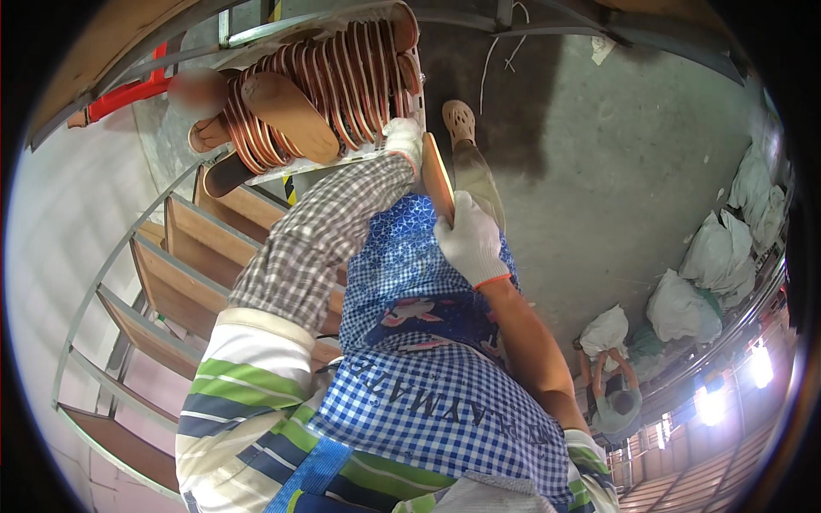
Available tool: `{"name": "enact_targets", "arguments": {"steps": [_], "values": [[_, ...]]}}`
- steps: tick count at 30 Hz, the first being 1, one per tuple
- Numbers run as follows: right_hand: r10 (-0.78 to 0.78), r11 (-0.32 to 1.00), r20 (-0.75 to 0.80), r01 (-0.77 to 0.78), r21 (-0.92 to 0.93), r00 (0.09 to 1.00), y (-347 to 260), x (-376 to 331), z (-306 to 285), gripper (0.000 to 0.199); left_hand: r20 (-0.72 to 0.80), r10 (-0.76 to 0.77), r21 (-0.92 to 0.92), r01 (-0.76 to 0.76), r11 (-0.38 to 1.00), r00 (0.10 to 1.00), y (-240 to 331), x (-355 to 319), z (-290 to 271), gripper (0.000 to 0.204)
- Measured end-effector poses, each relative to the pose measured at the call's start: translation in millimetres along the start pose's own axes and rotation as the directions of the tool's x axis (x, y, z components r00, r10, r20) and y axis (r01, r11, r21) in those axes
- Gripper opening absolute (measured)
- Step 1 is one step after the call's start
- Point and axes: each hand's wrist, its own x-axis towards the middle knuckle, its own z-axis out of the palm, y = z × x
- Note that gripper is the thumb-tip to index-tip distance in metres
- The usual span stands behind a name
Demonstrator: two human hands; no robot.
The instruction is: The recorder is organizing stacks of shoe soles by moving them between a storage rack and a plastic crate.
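Observation:
My right hand (470, 239), in a white knit glove with an orange cuff, grips one tan shoe sole (439, 179) by its near end. The sole stands edge-on in front of my blue checked apron. Its far end lies right beside my left hand (404, 139), also gloved, at the near right rim of a white crate (349, 160). The left fingers look curled, but what they hold is hidden. Packed on edge in that crate is a row of brown soles (329, 73) with pale rims. One loose sole (291, 115) lies flat across the row.
Wooden shelves (201, 235) on a curved-looking metal frame stand to my left. A red bar (128, 98) is beyond the crate. White sacks (684, 308) line the right side, where another person (616, 406) handles one. My shoe (459, 121) stands on the concrete floor.

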Motion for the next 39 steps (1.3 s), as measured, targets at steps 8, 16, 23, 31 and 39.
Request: {"name": "enact_targets", "arguments": {"steps": [8, 16, 23, 31, 39], "values": [[-0.037, 0.999, -0.091, 0.035, -0.028, 0.995, 8.7, -3.4, 6.7, 0.027, 0.592, -0.080, 0.027, 0.080, 0.996, 0.802, -39.7, 104.1, -36.1, 0.060], [-0.174, 0.985, -0.134, 0.174, -0.009, 0.976, 4.9, 11.6, -13.1, 0.025, -0.083, -0.276, 0.071, 0.282, 0.957, 0.958, -12.0, 54.9, 12.7, 0.045], [-0.299, 0.937, -0.111, 0.314, 0.154, 0.948, 33.7, 49.3, -59.3, 0.040, 0.209, 0.958, -0.350, -0.900, 0.259, 0.194, 22.5, 183.1, 59.5, 0.050], [-0.194, 0.920, 0.226, 0.097, 0.380, 0.955, 21.3, 93.8, -103.7, 0.044, 0.211, 0.938, -0.759, -0.651, -0.019, -0.273, -16.7, 170.3, 31.6, 0.064], [-0.146, 0.943, 0.214, 0.071, 0.325, 0.966, 17.0, 113.7, -105.7, 0.048, 0.248, 0.922, -0.691, -0.721, -0.047, -0.298, -12.5, 169.5, 32.6, 0.077]]}}
